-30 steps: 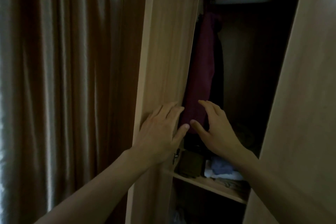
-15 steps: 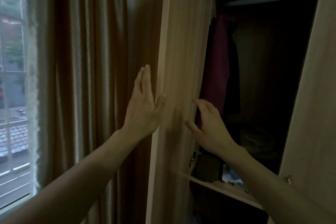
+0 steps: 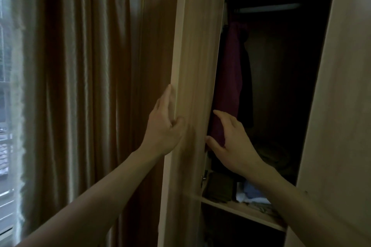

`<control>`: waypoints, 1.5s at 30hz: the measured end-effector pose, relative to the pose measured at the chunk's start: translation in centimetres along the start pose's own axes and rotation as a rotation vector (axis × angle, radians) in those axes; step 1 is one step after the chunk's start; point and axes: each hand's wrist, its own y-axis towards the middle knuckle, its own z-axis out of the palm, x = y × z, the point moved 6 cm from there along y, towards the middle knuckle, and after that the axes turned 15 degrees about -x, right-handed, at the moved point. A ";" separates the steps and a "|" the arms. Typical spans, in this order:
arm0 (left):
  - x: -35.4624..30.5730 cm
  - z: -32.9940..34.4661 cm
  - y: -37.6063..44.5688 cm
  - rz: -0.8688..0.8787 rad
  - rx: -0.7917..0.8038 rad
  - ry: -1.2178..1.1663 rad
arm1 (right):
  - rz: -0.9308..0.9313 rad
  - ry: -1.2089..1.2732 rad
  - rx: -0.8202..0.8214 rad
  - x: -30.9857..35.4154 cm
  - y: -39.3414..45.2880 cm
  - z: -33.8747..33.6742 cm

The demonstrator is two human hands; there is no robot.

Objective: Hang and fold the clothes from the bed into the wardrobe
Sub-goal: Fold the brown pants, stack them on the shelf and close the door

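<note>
Head view: the wardrobe (image 3: 265,78) fills the frame from about twelve o'clock round to four, its left door (image 3: 197,66) swung toward the camera so that mostly its edge shows. The left hand (image 3: 163,124) wraps that outer edge at about nine o'clock of the frame's centre, fingers behind the panel and thumb curled onto the near face, clamped on the door; that looks like a grip meant to steady it or swing it wider. The right hand (image 3: 233,142) reaches past the door's inner edge at about five o'clock of centre, fingers spread and loosely bent, thumb low beside the door edge; it lies against the hem of a maroon garment (image 3: 230,82) but pinches nothing that I can see. That garment hangs below the rail (image 3: 267,8) at one o'clock, with a dark garment (image 3: 246,86) just beside it, both crowded to the left end, which leaves most of the rail free for new hangers. Folded clothes (image 3: 251,192) sit on the shelf (image 3: 241,210) at five o'clock. A curtain (image 3: 80,96) covers the window (image 3: 5,146) at nine o'clock. No bed is in view, so the clothes to be put away cannot be seen from here
</note>
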 end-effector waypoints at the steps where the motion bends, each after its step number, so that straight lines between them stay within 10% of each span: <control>1: -0.1 0.1 -0.1 0.001 0.000 -0.019 | 0.002 -0.006 0.003 -0.1 0.0 -0.2; 26: -5.1 9.0 -3.8 -0.036 0.135 -0.632 | 0.129 -0.330 0.207 -7.7 -3.5 -5.8; 45: -10.1 20.3 -6.7 0.244 0.401 -0.214 | 0.101 -0.253 0.129 -14.9 -6.3 -12.9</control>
